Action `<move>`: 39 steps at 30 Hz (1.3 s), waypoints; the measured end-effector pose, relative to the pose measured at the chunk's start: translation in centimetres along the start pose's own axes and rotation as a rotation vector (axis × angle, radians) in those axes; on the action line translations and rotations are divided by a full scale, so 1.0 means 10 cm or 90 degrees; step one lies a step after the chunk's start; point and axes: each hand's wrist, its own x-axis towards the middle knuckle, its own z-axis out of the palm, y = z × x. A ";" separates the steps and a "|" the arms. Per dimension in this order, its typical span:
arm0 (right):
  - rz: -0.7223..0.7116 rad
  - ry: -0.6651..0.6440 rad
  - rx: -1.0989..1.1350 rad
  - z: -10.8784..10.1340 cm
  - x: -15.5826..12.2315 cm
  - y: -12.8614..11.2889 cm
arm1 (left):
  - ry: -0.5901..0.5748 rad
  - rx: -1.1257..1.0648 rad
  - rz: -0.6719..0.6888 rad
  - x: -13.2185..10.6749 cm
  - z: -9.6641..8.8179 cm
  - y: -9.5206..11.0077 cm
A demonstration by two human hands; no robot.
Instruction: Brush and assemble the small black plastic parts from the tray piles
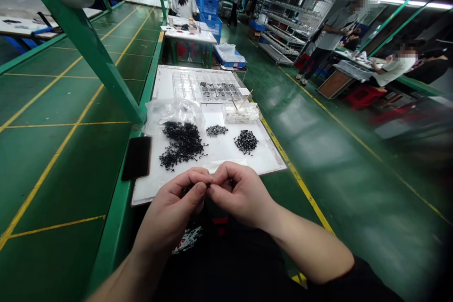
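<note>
My left hand (177, 207) and my right hand (239, 193) meet fingertip to fingertip at the near edge of a white work board (148, 188). Both are pinched on a small black plastic part (208, 185) held between them; most of it is hidden by the fingers. Just beyond the hands lie a large heap of black parts (182, 144), a small pile (216, 130) and a round pile (246, 141).
A black phone (137, 157) lies on the green table edge at left. A clear plastic bag (170, 112), a small clear box (242, 113) and a compartment tray (205, 87) sit further back. A green post (88, 47) slants up. Other people work at tables beyond and at right.
</note>
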 end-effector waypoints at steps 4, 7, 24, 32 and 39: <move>-0.147 0.034 -0.074 -0.02 0.00 0.00 | 0.012 0.005 -0.040 0.01 0.01 0.01; -0.300 0.005 -0.114 -0.05 0.01 0.00 | -0.013 -0.009 -0.072 0.02 0.03 -0.01; -0.448 -0.063 -0.641 -0.26 -0.07 -0.17 | -0.068 0.501 0.198 -0.01 -0.08 0.16; -0.372 0.161 0.345 -0.57 -0.13 -0.46 | 0.004 0.140 -0.010 -0.09 -0.09 0.05; -0.330 0.236 0.547 -0.66 0.00 -0.45 | 0.006 0.052 -0.030 -0.08 0.00 0.05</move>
